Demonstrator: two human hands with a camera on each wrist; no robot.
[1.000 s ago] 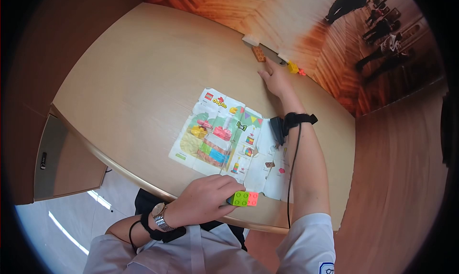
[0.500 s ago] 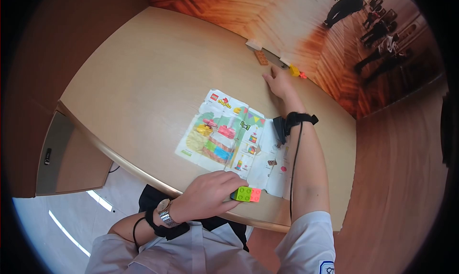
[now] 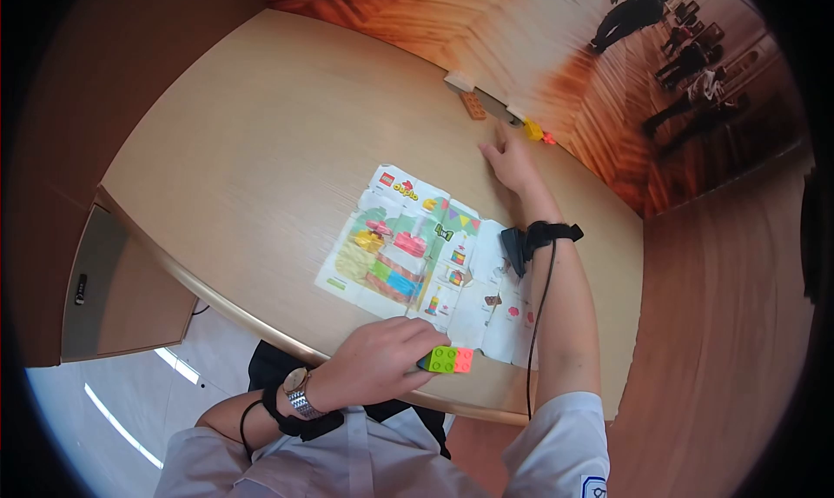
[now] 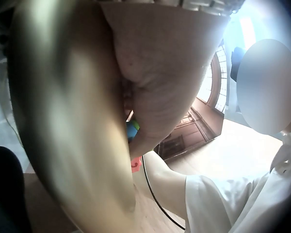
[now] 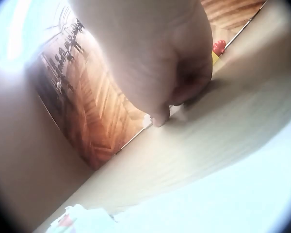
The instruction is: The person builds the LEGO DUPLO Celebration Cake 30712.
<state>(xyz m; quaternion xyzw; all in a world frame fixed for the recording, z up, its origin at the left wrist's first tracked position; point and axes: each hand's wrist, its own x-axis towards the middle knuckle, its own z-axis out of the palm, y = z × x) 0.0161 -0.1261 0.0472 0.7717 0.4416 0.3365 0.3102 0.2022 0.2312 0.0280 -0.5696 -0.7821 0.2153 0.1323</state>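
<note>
My left hand (image 3: 382,363) grips a small stack of blocks near the table's front edge. A green block (image 3: 443,359) and a pink one (image 3: 464,360) stick out past the fingers, and a bit of blue block (image 4: 132,130) shows in the left wrist view. My right hand (image 3: 514,163) is low over the back of the table, thumb apart from the forefinger, other fingers loosely bent; no object shows in it. Beyond it lie a brown studded brick (image 3: 473,106) and a yellow block (image 3: 532,129) with a red piece (image 3: 548,138) beside it.
A creased instruction sheet (image 3: 391,237) lies on the table (image 3: 226,150) between the hands, its right part under my right forearm. A printed backdrop (image 3: 521,37) stands along the back edge, with white pieces (image 3: 460,82) at its foot. A cable (image 3: 531,350) hangs along the right forearm.
My right hand has drawn back from the brown brick, toward me and slightly right. The left hand keeps its grip on the blocks, with only a slight shift in view.
</note>
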